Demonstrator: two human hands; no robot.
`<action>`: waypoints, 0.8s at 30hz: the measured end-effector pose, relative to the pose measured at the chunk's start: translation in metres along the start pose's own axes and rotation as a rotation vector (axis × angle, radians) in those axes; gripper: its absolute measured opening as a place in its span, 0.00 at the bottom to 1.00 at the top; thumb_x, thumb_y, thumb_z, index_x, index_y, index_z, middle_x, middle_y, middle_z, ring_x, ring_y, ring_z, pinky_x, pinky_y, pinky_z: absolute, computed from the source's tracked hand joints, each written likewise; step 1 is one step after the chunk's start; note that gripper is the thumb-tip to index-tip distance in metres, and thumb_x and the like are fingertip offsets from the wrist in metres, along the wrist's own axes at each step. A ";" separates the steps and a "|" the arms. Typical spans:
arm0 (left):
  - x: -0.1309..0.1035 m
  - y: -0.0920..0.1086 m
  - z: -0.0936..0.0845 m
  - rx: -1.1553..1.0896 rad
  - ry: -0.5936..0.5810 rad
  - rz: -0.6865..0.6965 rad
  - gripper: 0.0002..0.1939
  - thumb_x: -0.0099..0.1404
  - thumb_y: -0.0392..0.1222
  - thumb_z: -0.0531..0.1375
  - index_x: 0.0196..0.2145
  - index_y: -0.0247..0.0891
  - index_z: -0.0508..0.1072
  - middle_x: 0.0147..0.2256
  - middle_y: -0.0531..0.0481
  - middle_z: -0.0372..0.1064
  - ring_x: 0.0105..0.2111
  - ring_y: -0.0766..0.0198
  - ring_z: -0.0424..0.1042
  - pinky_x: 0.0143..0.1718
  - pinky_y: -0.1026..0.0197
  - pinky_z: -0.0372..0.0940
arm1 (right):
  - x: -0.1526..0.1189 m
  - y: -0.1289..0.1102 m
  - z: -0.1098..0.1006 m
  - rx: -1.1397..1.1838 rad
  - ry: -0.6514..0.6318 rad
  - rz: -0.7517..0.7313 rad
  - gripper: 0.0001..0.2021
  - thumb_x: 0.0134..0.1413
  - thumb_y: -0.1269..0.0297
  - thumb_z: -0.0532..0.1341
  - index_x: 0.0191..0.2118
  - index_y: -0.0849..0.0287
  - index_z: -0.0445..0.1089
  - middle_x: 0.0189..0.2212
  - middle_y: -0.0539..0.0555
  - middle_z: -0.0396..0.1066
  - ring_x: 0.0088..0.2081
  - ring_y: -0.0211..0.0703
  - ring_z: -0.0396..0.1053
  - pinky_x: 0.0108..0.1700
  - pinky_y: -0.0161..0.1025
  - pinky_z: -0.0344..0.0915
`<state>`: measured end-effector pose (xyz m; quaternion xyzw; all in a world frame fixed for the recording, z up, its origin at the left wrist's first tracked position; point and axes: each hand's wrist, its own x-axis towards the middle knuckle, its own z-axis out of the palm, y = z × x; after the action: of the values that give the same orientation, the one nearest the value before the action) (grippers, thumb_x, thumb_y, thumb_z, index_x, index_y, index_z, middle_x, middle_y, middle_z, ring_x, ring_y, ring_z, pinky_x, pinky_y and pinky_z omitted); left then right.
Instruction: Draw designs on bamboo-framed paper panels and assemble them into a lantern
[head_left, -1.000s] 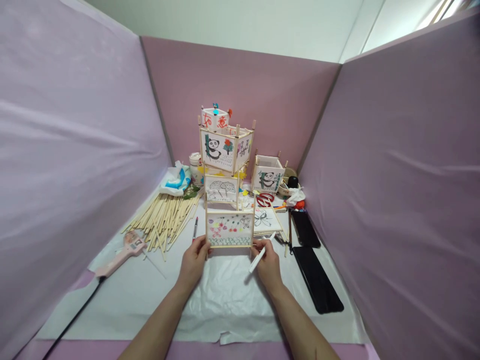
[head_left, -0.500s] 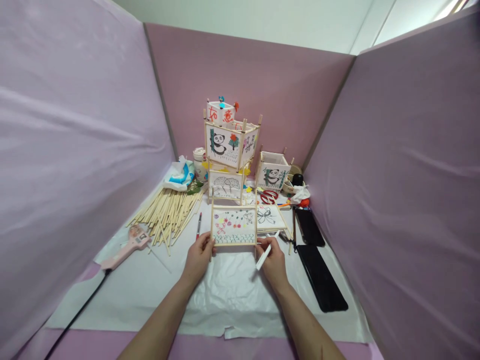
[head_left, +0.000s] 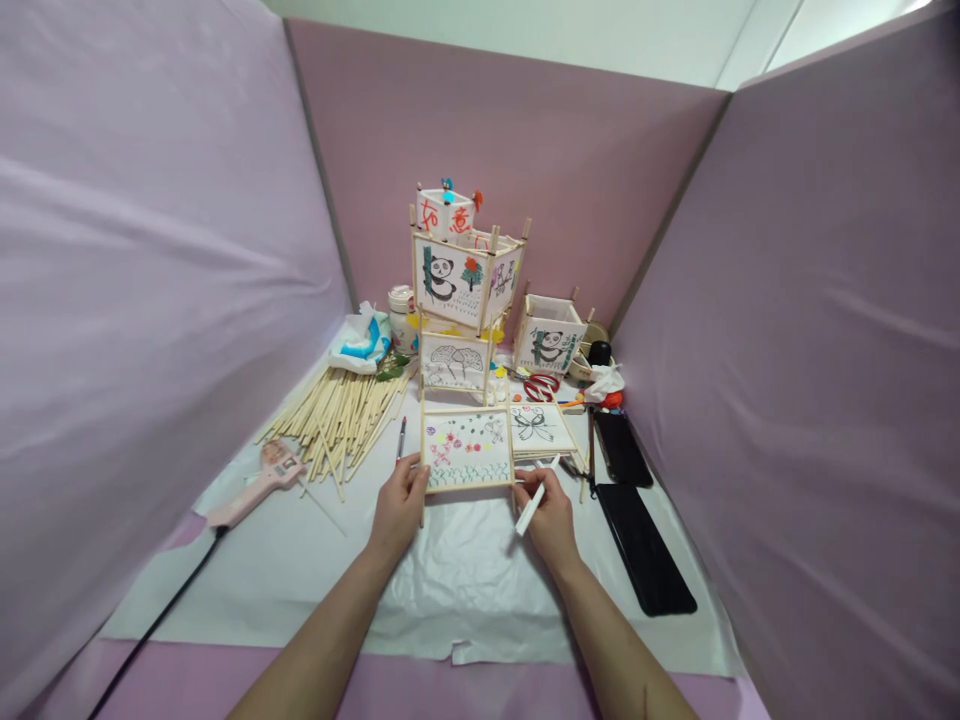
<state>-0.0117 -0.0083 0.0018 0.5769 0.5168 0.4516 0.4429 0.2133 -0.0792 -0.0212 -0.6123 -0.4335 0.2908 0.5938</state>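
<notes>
Between both hands, a stick-framed panel [head_left: 468, 452] with flower and figure drawings is held up above the table. My left hand [head_left: 399, 505] pinches its lower left corner, thumb in front. At the lower right corner, my right hand [head_left: 553, 518] is closed on the frame's edge, with a slim white stick-like tool [head_left: 534, 506] tucked across its fingers. Directly behind the panel stands a tiered lantern-like structure [head_left: 453, 285] of sticks and drawn paper. A butterfly-drawn panel [head_left: 541, 428] lies flat to the right, partly covered by the held one.
At the left are a pile of wooden sticks [head_left: 337, 420] and a pink corded tool [head_left: 259, 487] resembling a glue gun. To the right lie two black phone-like slabs [head_left: 649, 550] and red-handled scissors [head_left: 541, 387]. A panda-drawn box [head_left: 551, 345] stands behind. A pen [head_left: 402, 438] lies near my left hand.
The view has tilted and shifted slightly. The held panel is leaning back a little more, its drawing facing me. Both hands keep the same grip.
</notes>
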 end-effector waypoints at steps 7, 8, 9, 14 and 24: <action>-0.001 0.000 0.000 -0.006 0.002 -0.013 0.26 0.64 0.61 0.58 0.49 0.38 0.70 0.29 0.51 0.75 0.24 0.61 0.70 0.26 0.63 0.65 | -0.001 -0.001 0.000 0.020 -0.015 -0.008 0.11 0.53 0.57 0.66 0.35 0.54 0.63 0.43 0.57 0.80 0.36 0.47 0.77 0.40 0.43 0.71; -0.001 0.000 0.000 0.014 0.007 -0.009 0.25 0.64 0.60 0.58 0.49 0.38 0.70 0.27 0.52 0.73 0.23 0.62 0.69 0.25 0.63 0.63 | -0.001 -0.001 0.000 0.014 -0.015 -0.010 0.11 0.53 0.57 0.66 0.34 0.54 0.63 0.42 0.57 0.80 0.36 0.47 0.76 0.40 0.43 0.70; -0.001 0.000 0.000 0.031 0.012 -0.001 0.25 0.64 0.60 0.58 0.48 0.38 0.70 0.25 0.53 0.72 0.22 0.63 0.68 0.24 0.64 0.62 | -0.001 -0.002 0.000 0.011 -0.018 -0.011 0.11 0.53 0.57 0.66 0.34 0.53 0.63 0.42 0.57 0.80 0.36 0.47 0.76 0.40 0.42 0.70; -0.001 -0.001 -0.001 0.027 0.014 -0.019 0.26 0.64 0.62 0.57 0.49 0.38 0.69 0.26 0.53 0.74 0.23 0.61 0.70 0.24 0.63 0.62 | -0.002 -0.003 -0.001 0.019 -0.041 -0.022 0.10 0.53 0.59 0.66 0.34 0.54 0.63 0.43 0.57 0.80 0.36 0.46 0.76 0.41 0.43 0.71; -0.002 -0.002 -0.002 0.073 0.041 0.046 0.24 0.68 0.61 0.54 0.49 0.39 0.68 0.32 0.49 0.78 0.38 0.53 0.77 0.38 0.58 0.67 | -0.004 -0.003 -0.001 0.004 -0.041 -0.006 0.10 0.51 0.58 0.66 0.33 0.54 0.65 0.43 0.56 0.80 0.36 0.46 0.76 0.38 0.41 0.70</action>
<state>-0.0138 -0.0099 0.0003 0.5951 0.5285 0.4542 0.4003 0.2121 -0.0832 -0.0188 -0.6039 -0.4468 0.3021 0.5869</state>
